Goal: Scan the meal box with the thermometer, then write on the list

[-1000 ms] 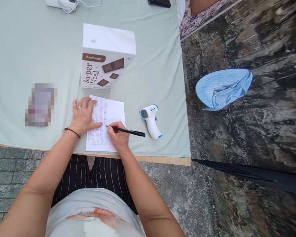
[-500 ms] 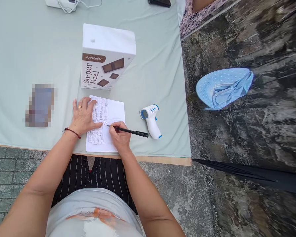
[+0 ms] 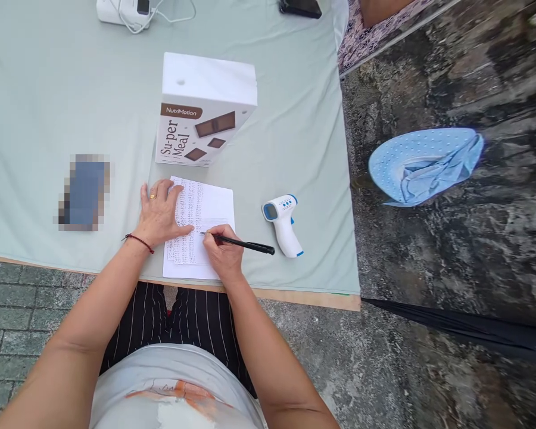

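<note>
Writing on a sheet of paper (image 3: 205, 208), the right hand (image 3: 226, 253) is closed in a pinch around a black pen (image 3: 243, 243), whose tip touches the sheet about halfway down, just right of the written block. The left hand (image 3: 161, 211) lies flat and spread on the sheet's left part, fingers extended and holding nothing, pinning the paper to the surface (image 3: 71, 107), which is draped in a pale green cloth. Dense columns of small handwriting already fill the left half of the page from top to nearly the bottom, while the right half remains largely blank, so the sheet looks roughly half filled. Just beyond the paper stands a white carton (image 3: 203, 110) printed with brown bars. To the right of the pen lies a white and blue thermometer gun (image 3: 283, 223), near but apart from the sheet. On the dark ground to the right rests a light blue hat (image 3: 422, 164).
</note>
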Demonstrator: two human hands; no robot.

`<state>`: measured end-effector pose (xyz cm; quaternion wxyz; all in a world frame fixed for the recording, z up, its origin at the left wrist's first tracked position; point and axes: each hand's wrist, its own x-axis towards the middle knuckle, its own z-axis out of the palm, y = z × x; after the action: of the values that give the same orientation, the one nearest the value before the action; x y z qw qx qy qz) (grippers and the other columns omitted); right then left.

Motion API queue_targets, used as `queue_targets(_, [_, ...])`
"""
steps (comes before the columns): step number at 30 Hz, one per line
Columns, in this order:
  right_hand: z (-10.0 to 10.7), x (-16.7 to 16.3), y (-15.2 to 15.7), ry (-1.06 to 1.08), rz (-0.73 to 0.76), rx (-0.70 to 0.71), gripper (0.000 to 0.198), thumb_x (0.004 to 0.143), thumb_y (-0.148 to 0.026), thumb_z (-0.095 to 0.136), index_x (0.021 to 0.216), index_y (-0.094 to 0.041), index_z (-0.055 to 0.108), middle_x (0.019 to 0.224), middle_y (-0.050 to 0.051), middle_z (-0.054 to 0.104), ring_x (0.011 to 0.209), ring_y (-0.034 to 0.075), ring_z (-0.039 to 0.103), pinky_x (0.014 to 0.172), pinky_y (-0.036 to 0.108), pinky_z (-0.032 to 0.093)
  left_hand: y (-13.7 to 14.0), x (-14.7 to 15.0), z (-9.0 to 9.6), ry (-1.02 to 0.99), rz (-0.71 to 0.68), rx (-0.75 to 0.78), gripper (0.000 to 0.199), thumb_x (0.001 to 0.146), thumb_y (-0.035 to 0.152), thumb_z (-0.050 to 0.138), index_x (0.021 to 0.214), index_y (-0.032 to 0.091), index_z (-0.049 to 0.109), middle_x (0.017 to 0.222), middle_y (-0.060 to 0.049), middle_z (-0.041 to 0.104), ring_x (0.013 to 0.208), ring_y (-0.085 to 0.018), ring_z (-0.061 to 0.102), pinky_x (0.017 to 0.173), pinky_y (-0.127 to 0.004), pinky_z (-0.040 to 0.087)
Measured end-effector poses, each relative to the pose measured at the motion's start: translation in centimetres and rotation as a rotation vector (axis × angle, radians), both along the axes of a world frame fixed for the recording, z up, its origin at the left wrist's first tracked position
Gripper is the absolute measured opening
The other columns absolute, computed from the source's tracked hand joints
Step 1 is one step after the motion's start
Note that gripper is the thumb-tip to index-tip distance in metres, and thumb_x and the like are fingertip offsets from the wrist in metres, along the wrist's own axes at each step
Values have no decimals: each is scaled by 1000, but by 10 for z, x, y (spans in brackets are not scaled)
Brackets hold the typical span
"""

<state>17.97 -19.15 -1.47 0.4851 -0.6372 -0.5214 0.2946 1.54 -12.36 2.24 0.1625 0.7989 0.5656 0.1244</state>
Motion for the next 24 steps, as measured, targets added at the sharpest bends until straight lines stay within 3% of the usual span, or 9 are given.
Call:
queue_targets(10, [-2,-1,-1,-48,-24,30,7,73,-26,54,66,-24,52,57,-6,52,53,12,46,55,28,41,0,0,1,-8,-3,-5,87,61,46,82,134,16,46,142,-21,47,138,-40,38,118,-66,8])
queue_targets(16, [-1,0,0,114,-106,33,9,73,-30,55,66,-23,54,59,-4,55,55,13,49,54,28,41,0,-2,1,3,-3,-1,86,61,48,81,133,16,47,142,-21,47,138,-40,39,118,-65,9])
queue_targets(24, [-2,-1,1,167,-145,31,8,71,-28,58,66,-23,55,60,-4,54,56,13,48,55,28,41,2,-3,-3,-19,-9,27,86,61,48,81,133,18,46,141,-21,48,137,-39,40,118,-65,10])
